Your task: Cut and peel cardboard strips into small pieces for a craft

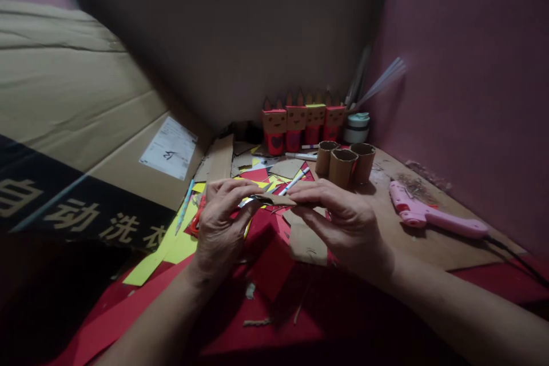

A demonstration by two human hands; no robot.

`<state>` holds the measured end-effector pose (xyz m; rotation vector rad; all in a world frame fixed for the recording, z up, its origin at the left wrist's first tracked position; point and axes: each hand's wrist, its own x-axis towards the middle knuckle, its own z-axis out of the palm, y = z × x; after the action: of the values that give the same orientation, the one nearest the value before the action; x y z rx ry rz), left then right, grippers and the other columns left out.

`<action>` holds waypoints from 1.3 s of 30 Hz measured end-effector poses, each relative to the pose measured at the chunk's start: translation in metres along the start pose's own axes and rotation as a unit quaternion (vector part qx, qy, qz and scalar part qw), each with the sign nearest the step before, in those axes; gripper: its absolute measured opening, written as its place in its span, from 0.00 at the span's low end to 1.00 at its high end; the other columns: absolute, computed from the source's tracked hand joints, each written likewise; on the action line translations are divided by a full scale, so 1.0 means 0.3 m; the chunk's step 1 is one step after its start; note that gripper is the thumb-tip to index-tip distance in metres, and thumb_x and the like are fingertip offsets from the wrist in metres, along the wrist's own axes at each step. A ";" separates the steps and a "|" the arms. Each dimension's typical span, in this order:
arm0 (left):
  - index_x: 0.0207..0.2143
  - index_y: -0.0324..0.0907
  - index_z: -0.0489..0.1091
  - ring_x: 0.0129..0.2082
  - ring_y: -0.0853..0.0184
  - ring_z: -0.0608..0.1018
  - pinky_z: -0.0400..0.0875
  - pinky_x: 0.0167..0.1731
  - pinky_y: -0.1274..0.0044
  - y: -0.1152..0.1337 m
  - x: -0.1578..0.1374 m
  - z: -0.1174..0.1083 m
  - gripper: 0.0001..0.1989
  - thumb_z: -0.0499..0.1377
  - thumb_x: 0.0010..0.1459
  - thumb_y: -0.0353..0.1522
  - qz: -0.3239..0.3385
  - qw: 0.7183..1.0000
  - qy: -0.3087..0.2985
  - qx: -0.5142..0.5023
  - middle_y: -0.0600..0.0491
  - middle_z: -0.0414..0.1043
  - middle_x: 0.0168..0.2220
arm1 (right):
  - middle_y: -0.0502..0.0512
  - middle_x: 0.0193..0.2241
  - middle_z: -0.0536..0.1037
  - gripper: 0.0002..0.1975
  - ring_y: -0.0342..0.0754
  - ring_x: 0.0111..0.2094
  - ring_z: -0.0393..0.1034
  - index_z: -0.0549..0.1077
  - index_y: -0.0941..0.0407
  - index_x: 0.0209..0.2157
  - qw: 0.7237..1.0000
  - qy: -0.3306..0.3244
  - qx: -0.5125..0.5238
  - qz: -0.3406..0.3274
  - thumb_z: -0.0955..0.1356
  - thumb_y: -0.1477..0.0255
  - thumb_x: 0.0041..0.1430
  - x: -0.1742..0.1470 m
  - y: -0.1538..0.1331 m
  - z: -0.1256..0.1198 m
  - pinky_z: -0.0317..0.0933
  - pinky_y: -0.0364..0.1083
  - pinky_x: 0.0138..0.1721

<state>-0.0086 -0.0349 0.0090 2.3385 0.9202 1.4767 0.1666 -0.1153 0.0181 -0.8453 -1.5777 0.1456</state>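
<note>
My left hand (223,220) is closed round a pair of scissors; silver blade (247,202) metal shows past the thumb, and a red part shows behind the hand. A small brown cardboard piece (277,199) lies level between my two hands, its left end at the blades. My right hand (343,220) pinches the right end of that piece between thumb and fingers. Below it are a folded red paper (273,266) and a cardboard scrap (306,237) with pen marks. A white marker (294,180) lies just behind the cardboard piece.
Cardboard tubes (343,168) stand at right centre, with several red tube figures (274,128) behind. A pink glue gun (437,214) with a cord lies at right. A large cardboard box (107,120) leans in from the left. Yellow paper (171,251) and a lidded jar (357,127) are also there.
</note>
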 end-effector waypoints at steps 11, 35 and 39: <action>0.44 0.45 0.71 0.33 0.66 0.75 0.71 0.32 0.76 0.058 -0.014 -0.019 0.16 0.62 0.53 0.37 -0.211 0.966 -0.030 -0.147 0.54 0.72 0.33 | 0.49 0.23 0.74 0.10 0.40 0.20 0.66 0.72 0.59 0.26 0.910 0.014 0.257 0.324 0.74 0.67 0.48 0.070 0.020 0.006 0.62 0.42 0.21; 0.32 0.46 0.79 0.33 0.66 0.75 0.69 0.31 0.78 0.016 0.012 -0.036 0.08 0.67 0.45 0.32 -0.372 0.862 -0.095 -0.331 0.54 0.78 0.33 | 0.48 0.26 0.69 0.13 0.42 0.27 0.65 0.69 0.57 0.30 0.875 -0.130 0.304 0.352 0.74 0.69 0.45 0.074 0.043 -0.044 0.61 0.42 0.28; 0.31 0.46 0.79 0.33 0.68 0.74 0.68 0.31 0.81 -0.020 0.007 -0.032 0.11 0.71 0.41 0.35 -0.376 0.856 -0.100 -0.341 0.55 0.78 0.32 | 0.47 0.25 0.69 0.17 0.41 0.26 0.65 0.68 0.57 0.31 0.858 -0.146 0.311 0.381 0.77 0.68 0.42 0.074 0.038 -0.054 0.61 0.41 0.27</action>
<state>-0.0187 -0.0302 0.0120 1.3426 0.8971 0.9673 0.1873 -0.1001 0.0334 -0.8957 -1.2453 1.3373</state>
